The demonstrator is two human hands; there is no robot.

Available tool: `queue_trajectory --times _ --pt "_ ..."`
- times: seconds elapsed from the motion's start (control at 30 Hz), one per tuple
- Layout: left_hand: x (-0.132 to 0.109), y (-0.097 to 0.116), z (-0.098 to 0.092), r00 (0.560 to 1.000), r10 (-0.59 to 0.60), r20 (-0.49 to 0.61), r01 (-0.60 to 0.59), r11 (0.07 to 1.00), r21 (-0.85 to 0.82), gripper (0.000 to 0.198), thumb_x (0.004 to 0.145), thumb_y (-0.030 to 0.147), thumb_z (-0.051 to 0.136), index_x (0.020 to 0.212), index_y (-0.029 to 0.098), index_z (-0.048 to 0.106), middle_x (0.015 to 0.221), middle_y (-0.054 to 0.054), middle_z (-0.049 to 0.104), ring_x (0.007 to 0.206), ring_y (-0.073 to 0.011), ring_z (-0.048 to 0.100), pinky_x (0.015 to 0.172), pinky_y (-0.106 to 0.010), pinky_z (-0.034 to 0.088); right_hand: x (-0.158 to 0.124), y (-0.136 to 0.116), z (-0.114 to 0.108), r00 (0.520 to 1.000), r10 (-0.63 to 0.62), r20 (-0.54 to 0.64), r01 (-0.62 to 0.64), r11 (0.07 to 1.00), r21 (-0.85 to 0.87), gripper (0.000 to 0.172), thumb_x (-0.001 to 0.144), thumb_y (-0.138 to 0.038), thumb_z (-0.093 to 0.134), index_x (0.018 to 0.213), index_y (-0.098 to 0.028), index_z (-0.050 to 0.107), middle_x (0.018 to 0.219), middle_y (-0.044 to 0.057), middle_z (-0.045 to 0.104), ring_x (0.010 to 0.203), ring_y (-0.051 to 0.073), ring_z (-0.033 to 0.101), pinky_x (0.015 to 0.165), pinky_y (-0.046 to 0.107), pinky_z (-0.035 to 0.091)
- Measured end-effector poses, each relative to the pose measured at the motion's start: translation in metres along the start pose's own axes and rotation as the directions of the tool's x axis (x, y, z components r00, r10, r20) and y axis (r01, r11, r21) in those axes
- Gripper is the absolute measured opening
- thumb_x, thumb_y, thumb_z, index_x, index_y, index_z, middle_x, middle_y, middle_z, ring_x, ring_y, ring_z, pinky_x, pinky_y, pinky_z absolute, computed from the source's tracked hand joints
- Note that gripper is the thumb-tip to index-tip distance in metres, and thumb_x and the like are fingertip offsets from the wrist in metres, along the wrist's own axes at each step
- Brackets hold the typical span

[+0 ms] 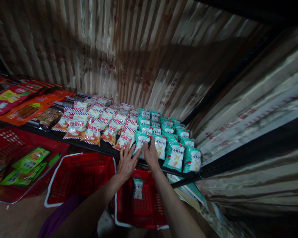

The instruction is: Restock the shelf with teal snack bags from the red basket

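Observation:
Both my hands reach to the front edge of a dark shelf (pixel 208 169). My left hand (pixel 126 162) has its fingers spread and rests against a teal snack packet (pixel 140 141) at the front of the row. My right hand (pixel 151 154) touches the same packet from the right, thumb up, fingers curled at its edge. More teal packets (pixel 175 155) fill the shelf to the right. Red, white and orange snack packets (pixel 94 131) lie in rows to the left. Below my hands a red basket (pixel 125 206) holds one teal packet (pixel 138 188).
A second red basket (pixel 79 178) stands to the left. Another red basket (pixel 12 142) at far left holds green packets (pixel 27 165). Orange and red bags (pixel 24 110) lie on the shelf's left end. Striped shiny cloth (pixel 144 59) hangs behind and to the right.

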State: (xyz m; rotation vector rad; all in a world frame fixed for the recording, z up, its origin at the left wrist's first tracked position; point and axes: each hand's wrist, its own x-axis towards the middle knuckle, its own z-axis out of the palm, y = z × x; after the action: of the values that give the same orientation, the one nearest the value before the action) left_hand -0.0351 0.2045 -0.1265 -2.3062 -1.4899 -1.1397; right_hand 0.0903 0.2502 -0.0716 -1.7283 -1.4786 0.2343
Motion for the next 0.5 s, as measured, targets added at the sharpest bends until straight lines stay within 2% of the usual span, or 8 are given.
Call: queue_trajectory --times 0.2,0.4,0.5 --pt "0.001 0.001 0.000 1.000 -0.011 0.009 0.011 1.000 -0.009 0.055 0.084 0.021 0.056 0.137 0.026 0.041 0.141 -0.010 0.045 0.141 -0.0293 0.019 0.111 -0.056 0.022 -0.002 -0.004 0.000 0.997 -0.025 0.074 0.022 0.999 0.040 0.071 0.090 -0.052 0.028 0.146 -0.007 0.025 0.141 0.019 0.044 0.130 0.027 0.042 0.103 0.042 0.037" --pt "0.000 0.000 0.000 1.000 -0.010 -0.003 0.010 1.000 -0.018 0.054 0.085 0.019 0.055 0.137 0.024 0.042 0.141 -0.012 0.045 0.142 -0.0302 0.018 0.110 -0.056 0.023 -0.002 -0.011 -0.002 0.995 0.002 0.101 -0.007 0.999 0.051 0.070 0.088 -0.049 0.035 0.145 -0.009 0.027 0.139 0.018 0.047 0.127 0.028 0.046 0.103 0.044 0.038" --pt "0.001 0.002 0.000 1.000 -0.009 -0.020 0.009 1.000 -0.016 0.054 0.084 0.017 0.055 0.136 0.022 0.042 0.145 -0.013 0.040 0.142 -0.0306 0.015 0.110 -0.055 0.024 -0.002 -0.013 -0.003 0.996 -0.042 0.079 0.040 0.999 0.027 0.068 0.088 -0.046 0.037 0.144 -0.007 0.029 0.140 0.019 0.045 0.130 0.028 0.043 0.106 0.045 0.035"
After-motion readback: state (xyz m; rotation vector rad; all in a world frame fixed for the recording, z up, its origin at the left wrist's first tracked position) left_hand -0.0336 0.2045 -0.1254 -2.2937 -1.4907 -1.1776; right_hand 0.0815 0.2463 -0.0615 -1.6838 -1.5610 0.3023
